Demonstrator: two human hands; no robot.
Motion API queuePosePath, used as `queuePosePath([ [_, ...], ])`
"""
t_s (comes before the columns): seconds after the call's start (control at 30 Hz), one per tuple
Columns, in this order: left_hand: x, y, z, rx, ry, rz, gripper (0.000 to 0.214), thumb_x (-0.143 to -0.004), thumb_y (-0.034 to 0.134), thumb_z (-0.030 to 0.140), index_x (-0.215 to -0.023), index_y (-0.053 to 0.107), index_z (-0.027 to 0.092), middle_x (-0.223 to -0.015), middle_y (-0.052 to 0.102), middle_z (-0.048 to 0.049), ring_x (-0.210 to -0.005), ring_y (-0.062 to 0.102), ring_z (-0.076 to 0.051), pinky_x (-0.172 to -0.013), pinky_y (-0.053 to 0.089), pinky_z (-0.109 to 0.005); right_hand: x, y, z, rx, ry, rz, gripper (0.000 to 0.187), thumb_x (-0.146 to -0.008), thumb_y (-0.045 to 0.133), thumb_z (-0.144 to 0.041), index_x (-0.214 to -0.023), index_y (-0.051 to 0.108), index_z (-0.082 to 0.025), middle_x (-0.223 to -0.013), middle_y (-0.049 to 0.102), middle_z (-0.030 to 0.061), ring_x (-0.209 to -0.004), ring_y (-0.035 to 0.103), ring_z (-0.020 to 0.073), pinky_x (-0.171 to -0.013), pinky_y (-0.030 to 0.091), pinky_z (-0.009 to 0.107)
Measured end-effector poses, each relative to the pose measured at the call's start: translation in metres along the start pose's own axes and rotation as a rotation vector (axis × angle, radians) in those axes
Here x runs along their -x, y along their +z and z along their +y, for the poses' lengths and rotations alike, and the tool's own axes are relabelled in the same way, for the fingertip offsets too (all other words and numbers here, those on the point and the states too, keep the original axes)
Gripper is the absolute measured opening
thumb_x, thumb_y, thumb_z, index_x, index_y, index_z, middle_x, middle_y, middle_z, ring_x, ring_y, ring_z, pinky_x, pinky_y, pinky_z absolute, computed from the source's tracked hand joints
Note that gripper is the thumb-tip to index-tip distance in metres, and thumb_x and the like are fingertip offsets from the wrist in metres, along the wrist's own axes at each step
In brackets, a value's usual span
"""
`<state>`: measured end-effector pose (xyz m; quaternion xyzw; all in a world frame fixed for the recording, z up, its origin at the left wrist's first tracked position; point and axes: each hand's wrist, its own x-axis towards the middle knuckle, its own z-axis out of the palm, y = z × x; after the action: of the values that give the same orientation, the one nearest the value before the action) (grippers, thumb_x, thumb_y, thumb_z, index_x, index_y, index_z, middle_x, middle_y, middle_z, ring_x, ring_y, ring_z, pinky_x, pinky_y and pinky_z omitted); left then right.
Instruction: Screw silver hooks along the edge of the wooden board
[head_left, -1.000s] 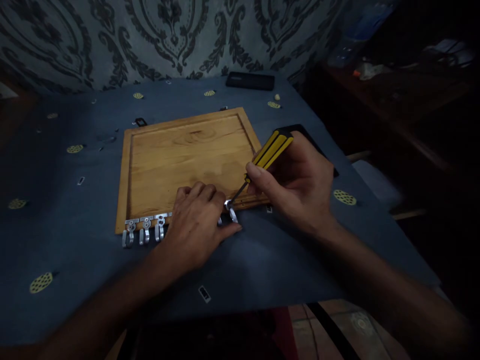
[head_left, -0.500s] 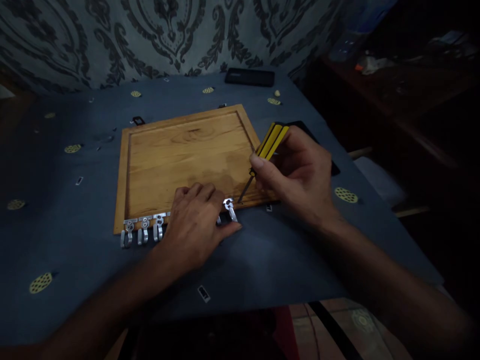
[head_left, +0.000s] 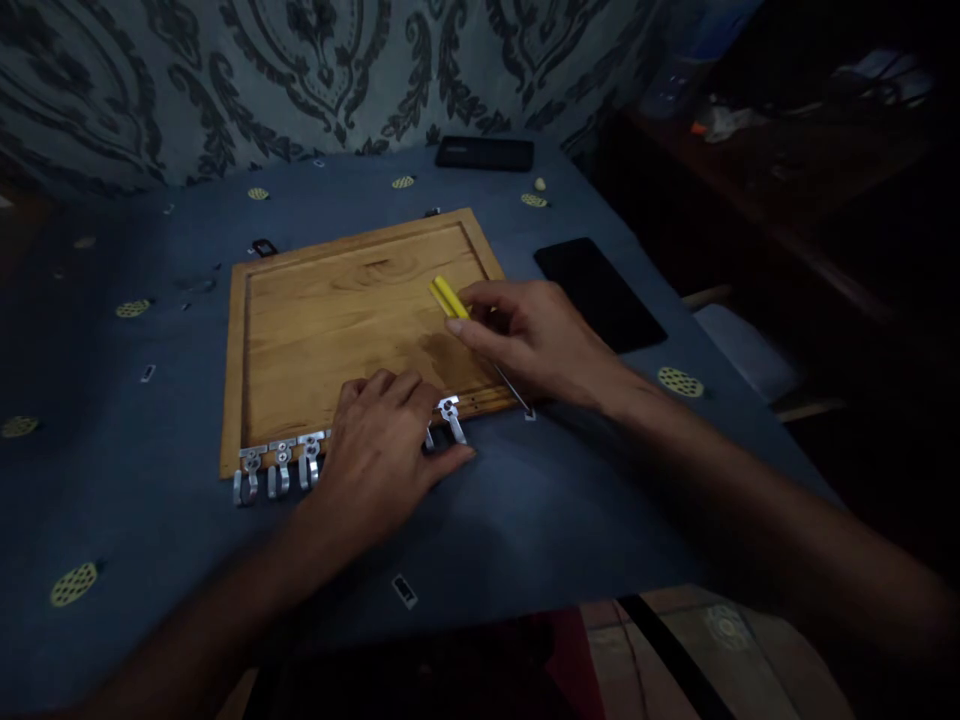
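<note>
A framed wooden board [head_left: 352, 300] lies on the table, with several silver metal hooks [head_left: 283, 465] along its near edge. My left hand [head_left: 386, 435] is bent over that edge and covers some of them. Its index finger and thumb are at the two ends of a metal hook [head_left: 451, 418], while its other fingertips are hidden. In my right hand [head_left: 532, 335], above the board's right side, is a screwdriver [head_left: 448, 298] with a yellow handle. The shaft slants down to the right, away from the hook, its tip near the board's front right corner.
A dark blue cloth with pineapple prints [head_left: 225, 590] covers the table. A flat black phone-like slab [head_left: 600, 292] lies right of the board. Near the patterned wall is a black phone case [head_left: 485, 153]. Brown furniture [head_left: 765, 200] stands to the right.
My right hand has moved left and turned the screwdriver, so its tip has left the spot beside the hook and points right. The black slab is uncovered. My left hand stays on the hooks.
</note>
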<state>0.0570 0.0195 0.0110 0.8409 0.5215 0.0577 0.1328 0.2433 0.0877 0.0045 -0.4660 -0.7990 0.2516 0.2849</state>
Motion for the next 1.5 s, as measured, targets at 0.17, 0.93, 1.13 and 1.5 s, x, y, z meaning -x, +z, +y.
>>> queuePosePath([
  [0.17, 0.001, 0.004, -0.001, -0.007, 0.012, 0.032, 0.035, -0.084, 0.078, 0.046, -0.103, 0.068, 0.018, -0.101, 0.069, -0.0067, -0.102, 0.062, -0.031, -0.09, 0.045, -0.048, -0.001, 0.004, -0.001, 0.353, -0.026, -0.236, 0.017, -0.097, 0.057, -0.027, -0.105, 0.069, -0.017, -0.091, 0.069, 0.0063, -0.076, 0.06, 0.0196, -0.063, 0.036, 0.03],
  [0.93, 0.005, 0.011, -0.004, -0.003, 0.057, 0.092, 0.038, -0.083, 0.079, 0.047, -0.105, 0.066, 0.018, -0.097, 0.069, -0.0056, -0.094, 0.061, -0.029, -0.086, 0.042, -0.047, 0.087, 0.027, 0.005, 0.284, -0.356, 0.087, 0.024, -0.101, 0.051, -0.01, -0.122, 0.062, -0.013, -0.087, 0.072, 0.0049, -0.074, 0.07, 0.0157, -0.06, 0.057, 0.026],
  [1.13, 0.005, 0.015, -0.007, 0.035, 0.133, 0.208, 0.039, -0.084, 0.078, 0.044, -0.107, 0.064, 0.017, -0.098, 0.071, -0.0065, -0.093, 0.061, -0.029, -0.085, 0.043, -0.046, 0.087, 0.03, 0.007, 0.216, -0.34, 0.089, 0.022, -0.106, 0.044, -0.014, -0.117, 0.062, -0.013, -0.079, 0.068, 0.0003, -0.07, 0.066, 0.0119, -0.059, 0.053, 0.022],
  [1.5, 0.005, 0.011, -0.007, 0.021, 0.122, 0.18, 0.036, -0.094, 0.064, 0.052, -0.102, 0.064, 0.017, -0.1, 0.071, -0.0091, -0.093, 0.062, -0.028, -0.087, 0.041, -0.046, 0.088, 0.027, 0.012, 0.311, -0.432, 0.032, 0.029, -0.104, 0.039, -0.009, -0.126, 0.057, -0.008, -0.088, 0.072, 0.0059, -0.079, 0.068, 0.0171, -0.06, 0.054, 0.028],
])
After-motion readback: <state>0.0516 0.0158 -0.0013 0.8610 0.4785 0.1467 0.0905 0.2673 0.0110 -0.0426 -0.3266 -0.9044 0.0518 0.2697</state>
